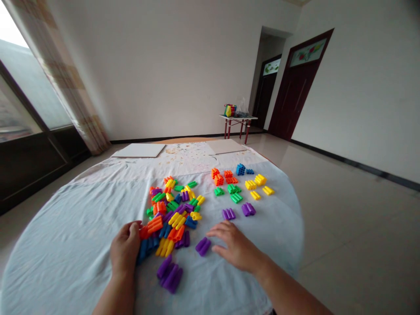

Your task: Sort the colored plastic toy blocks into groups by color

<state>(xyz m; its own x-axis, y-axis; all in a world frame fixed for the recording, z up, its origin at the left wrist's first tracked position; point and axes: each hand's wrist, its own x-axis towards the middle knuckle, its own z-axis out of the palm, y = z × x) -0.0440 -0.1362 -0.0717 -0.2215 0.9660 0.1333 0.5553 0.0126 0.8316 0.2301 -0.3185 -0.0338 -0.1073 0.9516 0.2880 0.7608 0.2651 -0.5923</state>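
Nearest the lens: the left hand and right hand, reaching in from the near edge of a round table under pale blue cloth. Left fingers curled, tips against a heap of ribbed plastic tube-blocks in orange, purple, blue, yellow and green; whether they grip cannot be told. Right fingers spread, flat on the cloth, holding nothing, just beside a purple three-tube block. Heap lies mid-table; single-colour block groups lie toward the far right edge. Blocks judged light, stiff, somewhat slick; best pinched across the tubes.
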